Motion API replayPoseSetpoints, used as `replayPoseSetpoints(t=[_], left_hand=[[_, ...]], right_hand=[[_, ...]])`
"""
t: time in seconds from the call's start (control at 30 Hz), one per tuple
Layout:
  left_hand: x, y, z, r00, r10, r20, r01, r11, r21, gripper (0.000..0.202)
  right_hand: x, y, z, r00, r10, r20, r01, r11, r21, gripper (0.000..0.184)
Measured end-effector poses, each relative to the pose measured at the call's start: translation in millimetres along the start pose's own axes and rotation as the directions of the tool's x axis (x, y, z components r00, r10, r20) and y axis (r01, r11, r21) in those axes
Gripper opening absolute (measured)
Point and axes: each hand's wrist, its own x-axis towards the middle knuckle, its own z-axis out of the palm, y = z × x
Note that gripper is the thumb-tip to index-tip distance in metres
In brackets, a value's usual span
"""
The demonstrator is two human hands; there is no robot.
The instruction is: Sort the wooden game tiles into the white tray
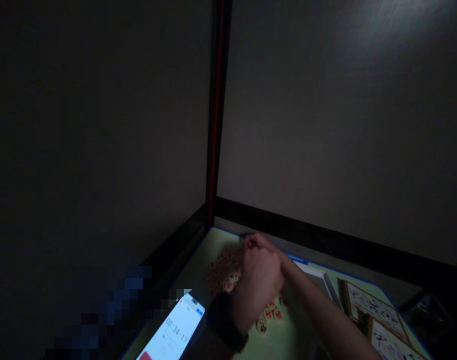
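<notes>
Head view, dim: left hand (260,280) lay curled over a heap of small tan wooden tiles (223,272) near the far corner of the pale green blue-edged mat (288,337). Right hand (256,243) was mostly hidden behind it. Could not tell either hand's grip. White lit phone (176,330) lay at the mat's near-left edge.

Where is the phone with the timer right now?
Head view, bottom left: the phone lies screen-up on the green mat, beside the dark wristband of the left hand, near the pile of pieces.
</notes>
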Motion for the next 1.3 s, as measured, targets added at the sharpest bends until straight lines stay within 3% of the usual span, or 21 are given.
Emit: replayPoseSetpoints(t=[0.07,0.13,0.2,0.3,0.47,0.53,0.6,0.7,0.9,1.13,1.3], left_hand=[[-25.4,28.5,12.9,0.998,0.046,0.035,-0.042,0.995,-0.086,0.029],[-44.3,43.1,34.6,0.992,0.06,0.108,-0.046,0.99,-0.13,0.029],[-54.6,44.5,62.1,0.981,0.065,0.182,-0.042,0.991,-0.125,0.03],[-58.8,34.0,105.4,0.965,0.091,0.247,-0.058,0.989,-0.137,0.032],[-60.0,26.8,159.1,0.991,0.034,0.127,-0.017,0.99,-0.138,0.031],[-61.0,28.4,170.3,0.995,0.039,0.092,-0.029,0.993,-0.114,0.031],[-61.8,28.3,177.1,0.995,0.077,0.069,-0.07,0.993,-0.099,0.031],[-61.6,25.6,183.1,0.993,0.118,0.031,-0.115,0.99,-0.078,0.032],[-58.6,33.1,185.9,0.987,-0.135,0.084,0.136,0.991,-0.009,0.029],[-61.1,30.0,179.3,0.99,0.063,0.128,-0.047,0.991,-0.123,0.03],[-61.7,34.0,170.8,0.978,-0.093,0.188,0.13,0.972,-0.195,0.03]], right_hand=[[0.2,2.6,-0.6,0.997,0.014,0.071,-0.014,1.0,0.011,0.035],[0.5,3.6,-3.1,0.993,0.023,0.118,-0.025,1.0,0.011,0.022],[1.0,3.8,-6.5,0.992,0.018,0.126,-0.019,1.0,0.006,0.014],[1.2,3.4,-10.7,0.991,-0.004,0.132,0.003,1.0,0.007,0.022],[1.4,3.2,-10.8,0.985,-0.008,0.175,0.005,1.0,0.019,0.014],[1.3,4.6,-10.8,0.981,0.006,0.195,-0.01,1.0,0.021,0.024],[0.7,7.3,-12.4,0.98,0.03,0.197,-0.035,0.999,0.023,0.035],[-2.0,12.1,-16.7,0.982,0.079,0.171,-0.084,0.996,0.026,0.036],[-12.7,12.4,-19.6,0.995,0.093,0.029,-0.094,0.995,0.036,0.021],[-20.8,5.0,-16.0,1.0,0.017,-0.022,-0.016,0.998,0.054,0.028],[-23.1,7.1,-13.6,0.998,0.026,-0.054,-0.023,0.998,0.058,0.033]])
